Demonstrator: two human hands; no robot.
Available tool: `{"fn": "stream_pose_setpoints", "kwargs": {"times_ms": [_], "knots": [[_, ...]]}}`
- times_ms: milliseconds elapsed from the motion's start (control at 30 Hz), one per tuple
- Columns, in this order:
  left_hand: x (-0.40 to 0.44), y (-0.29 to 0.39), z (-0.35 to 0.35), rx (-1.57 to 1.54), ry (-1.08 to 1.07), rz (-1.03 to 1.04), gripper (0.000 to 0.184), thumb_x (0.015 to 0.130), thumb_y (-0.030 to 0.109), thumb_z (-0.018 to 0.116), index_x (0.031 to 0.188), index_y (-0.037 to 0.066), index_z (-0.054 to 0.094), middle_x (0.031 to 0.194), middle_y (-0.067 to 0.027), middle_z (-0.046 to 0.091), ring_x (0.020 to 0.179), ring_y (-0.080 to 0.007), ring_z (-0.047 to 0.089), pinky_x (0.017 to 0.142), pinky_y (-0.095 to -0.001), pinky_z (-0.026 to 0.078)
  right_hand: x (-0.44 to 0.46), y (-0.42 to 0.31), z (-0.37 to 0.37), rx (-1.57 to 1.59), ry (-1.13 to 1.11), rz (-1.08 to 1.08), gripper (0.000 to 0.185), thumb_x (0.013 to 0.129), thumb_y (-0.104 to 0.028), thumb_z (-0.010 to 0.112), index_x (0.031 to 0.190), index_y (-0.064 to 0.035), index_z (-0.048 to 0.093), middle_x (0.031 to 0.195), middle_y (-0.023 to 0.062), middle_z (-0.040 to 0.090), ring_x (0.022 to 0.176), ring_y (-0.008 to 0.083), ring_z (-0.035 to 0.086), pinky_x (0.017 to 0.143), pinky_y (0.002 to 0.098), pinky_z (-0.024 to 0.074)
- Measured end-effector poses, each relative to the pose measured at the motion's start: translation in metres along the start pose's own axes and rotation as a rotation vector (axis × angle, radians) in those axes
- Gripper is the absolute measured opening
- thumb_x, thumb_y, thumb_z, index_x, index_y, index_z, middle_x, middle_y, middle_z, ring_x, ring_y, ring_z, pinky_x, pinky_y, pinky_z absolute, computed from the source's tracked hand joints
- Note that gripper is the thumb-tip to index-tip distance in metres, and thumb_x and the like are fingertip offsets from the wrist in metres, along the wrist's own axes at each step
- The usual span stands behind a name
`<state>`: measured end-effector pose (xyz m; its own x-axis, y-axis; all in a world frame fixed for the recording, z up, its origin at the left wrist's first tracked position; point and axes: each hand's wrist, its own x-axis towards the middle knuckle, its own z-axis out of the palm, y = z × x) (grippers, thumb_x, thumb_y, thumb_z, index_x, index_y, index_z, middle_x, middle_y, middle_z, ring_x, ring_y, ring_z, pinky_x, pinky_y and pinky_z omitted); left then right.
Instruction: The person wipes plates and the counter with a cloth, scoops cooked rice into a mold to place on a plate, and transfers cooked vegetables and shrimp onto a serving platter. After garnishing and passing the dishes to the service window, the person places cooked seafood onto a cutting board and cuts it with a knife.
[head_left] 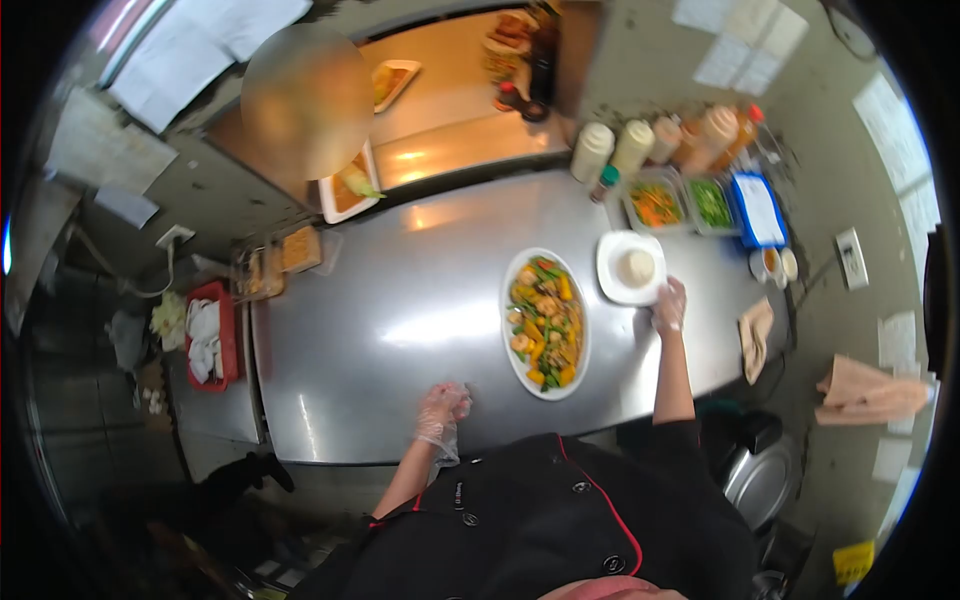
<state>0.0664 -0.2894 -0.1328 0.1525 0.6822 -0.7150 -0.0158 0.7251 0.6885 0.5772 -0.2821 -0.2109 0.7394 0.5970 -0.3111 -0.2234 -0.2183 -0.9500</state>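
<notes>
My right hand (pixel 671 306), in a clear plastic glove, grips the lower right edge of a square white plate (pixel 613 284). A rounded mound of white rice (pixel 636 267) sits on that plate. Left of it, a long oval white platter (pixel 508 358) holds stir-fry (pixel 545 322) with shrimp, yellow and green pieces. My left hand (pixel 442 408), also gloved, is near the front edge of the steel table (pixel 360 340). Its fingers are loosely bent and apart, and nothing shows in them.
Squeeze bottles (pixel 593 152) line the back right, behind tubs of cut carrots (pixel 655 205) and chopped greens (pixel 711 205). A folded cloth (pixel 756 340) lies at the right. A red basket (pixel 226 335) stands left. At the pass-through, a white dish (pixel 347 205) holds food; a blurred patch covers part of it.
</notes>
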Motion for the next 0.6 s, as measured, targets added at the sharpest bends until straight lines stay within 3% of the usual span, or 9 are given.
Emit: {"fn": "stream_pose_setpoints", "kwargs": {"times_ms": [100,167,300,367,533,600], "knots": [[0.002,0.0,-0.005,-0.088,0.076,0.045,0.029,0.086,0.027,0.061,0.103,0.006,0.052,0.089,-0.0063,0.062,0.069,-0.0114,0.06,0.054,-0.0247,0.049,-0.006,0.004,-0.006,-0.202,0.024,-0.086,0.04,0.088,-0.007,0.051,0.126,-0.0021,0.041,0.105,0.0172,0.058,0.091,0.0222,0.057,0.074,0.0317,0.0487],[0.001,0.002,-0.009,-0.144,0.128,0.074,0.027,0.086,0.026,0.061,0.101,0.006,0.053,0.086,-0.0049,0.061,0.066,-0.011,0.058,0.052,-0.0244,0.047,-0.033,-0.017,0.0,-0.028,0.06,0.002,0.04,0.087,-0.008,0.054,0.124,0.0017,0.043,0.105,0.0167,0.058,0.089,0.0213,0.057,0.073,0.0305,0.0484],[0.016,-0.01,-0.034,-0.301,0.09,0.079,0.024,0.086,0.024,0.061,0.099,0.006,0.053,0.084,-0.0039,0.06,0.065,-0.0104,0.057,0.05,-0.0239,0.046,-0.027,-0.015,-0.015,-0.055,0.027,-0.144,0.044,0.087,-0.01,0.052,0.126,0.0068,0.04,0.107,0.0194,0.057,0.094,0.0272,0.059,0.078,0.0362,0.0517],[0.017,-0.007,-0.042,-0.333,0.05,0.094,0.023,0.086,0.022,0.061,0.1,0.006,0.053,0.084,-0.004,0.061,0.066,-0.0106,0.057,0.051,-0.0235,0.046,-0.047,-0.057,0.014,0.18,-0.103,-0.27,0.048,0.088,-0.014,0.055,0.127,0.0066,0.036,0.11,0.021,0.056,0.094,0.0296,0.061,0.076,0.0389,0.0549],[0.043,-0.014,-0.048,-0.278,0.213,0.147,0.021,0.086,0.022,0.06,0.1,0.006,0.054,0.085,-0.0035,0.061,0.068,-0.0103,0.058,0.052,-0.023,0.047,-0.058,-0.151,0.137,0.151,-0.296,-0.225,0.038,0.09,-0.008,0.046,0.125,0.0049,0.042,0.11,0.0172,0.057,0.091,0.0253,0.062,0.072,0.0349,0.0549],[0.043,-0.005,-0.046,-0.27,0.215,0.146,0.021,0.086,0.022,0.059,0.099,0.007,0.055,0.084,-0.0032,0.061,0.068,-0.0101,0.058,0.052,-0.0234,0.047,-0.012,-0.138,0.191,0.082,-0.486,-0.166,0.032,0.091,-0.008,0.043,0.12,0.0051,0.047,0.106,0.0148,0.058,0.09,0.0231,0.061,0.072,0.0343,0.0539]]}}
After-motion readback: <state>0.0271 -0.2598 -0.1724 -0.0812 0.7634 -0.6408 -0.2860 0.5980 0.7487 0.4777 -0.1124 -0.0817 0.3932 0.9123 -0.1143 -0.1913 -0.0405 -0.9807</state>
